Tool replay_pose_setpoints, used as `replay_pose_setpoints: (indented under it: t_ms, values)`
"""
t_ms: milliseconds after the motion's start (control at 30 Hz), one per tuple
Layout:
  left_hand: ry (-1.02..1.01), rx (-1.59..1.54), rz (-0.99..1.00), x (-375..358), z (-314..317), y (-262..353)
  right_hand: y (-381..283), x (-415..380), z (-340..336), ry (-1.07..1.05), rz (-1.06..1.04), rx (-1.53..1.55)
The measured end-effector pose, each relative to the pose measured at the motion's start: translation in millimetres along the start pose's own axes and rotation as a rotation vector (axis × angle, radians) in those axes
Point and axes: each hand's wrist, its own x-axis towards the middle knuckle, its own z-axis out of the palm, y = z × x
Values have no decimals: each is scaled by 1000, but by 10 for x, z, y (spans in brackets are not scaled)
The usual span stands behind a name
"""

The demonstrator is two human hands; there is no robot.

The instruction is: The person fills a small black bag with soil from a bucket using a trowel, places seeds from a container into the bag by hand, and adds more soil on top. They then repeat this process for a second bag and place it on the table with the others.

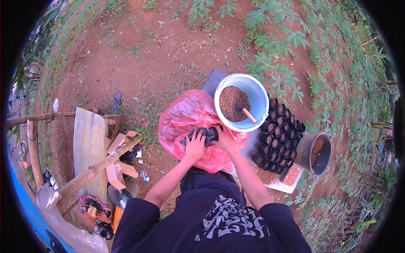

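Observation:
A large translucent red plastic bag lies bunched in front of my body. Over its opening, both hands grip a crumpled black plastic bundle. My left hand is closed on the near left side of the bundle, fingers across it. On the opposite side, my right hand holds the bundle's edge, its fingertips partly hidden. Beyond the right hand stands a light blue bucket of brown soil, with a wooden-handled trowel resting in it.
Several soil-filled black seedling bags stand packed together on the right. Beside them are a dark bucket and a white tray of seeds. A bamboo structure with boards is on the left. Leafy plants grow at the back right.

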Motion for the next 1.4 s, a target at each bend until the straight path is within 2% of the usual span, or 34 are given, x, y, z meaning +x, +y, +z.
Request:
replay_pose_setpoints:
  t_ms: [67, 133, 200, 333, 400, 467, 533, 567, 600, 667, 800, 967, 1067, 1100, 1233, 1333, 1400]
  values:
    - [-9, -33, -106, 21, -128, 54, -142, -123, -1, 112, 19, -66]
    - [26, 35, -105, 53, -117, 55, -189, -137, 2, 83, 60, -65]
    - [87, 101, -65, 114, -131, 40, -142, -59, 44, 86, 55, -35]
    - [186, -16, 61, 145, -227, 44, -179, -250, -165, 106, 118, 73]
    - [279, -48, 182, 149, -314, 63, -87, -390, -224, 198, 18, 97]
    - [234, -323, 247, 103, -437, 167, -16, -592, -365, 220, -38, 133]
    - [154, -642, 299, 16, -660, 363, 142, -794, -312, 346, -56, 238]
    - [27, -759, 248, -73, -805, 505, 237, -875, -278, 412, -66, 291]
    - [-66, -890, 229, -117, -823, 611, 311, -956, -307, 338, 41, 482]
    - [-100, -892, 251, -241, -971, 906, 437, -1145, -365, 173, 247, 864]
    - [-193, -824, 388, -309, -1097, 1365, 657, -1587, -432, 244, 307, 1187]
    - [-357, -768, 489, -299, -908, 1820, 964, -1989, -515, 208, 326, 1312]
    - [-307, -637, 521, -347, -753, 2099, 1086, -2185, -589, 239, 356, 1400]
    - [-376, -683, 426, -375, -728, 2200, 1153, -2255, -597, 241, 341, 1398]
    - [-443, -699, 294, -469, -593, 2448, 1360, -2541, -550, 190, 353, 1399]
    - [-306, -745, 291, -546, -471, 2540, 1358, -2761, -607, 89, 416, 1296]
    - [-245, -755, 186, -587, -388, 2525, 1337, -2892, -667, 15, 443, 1150]
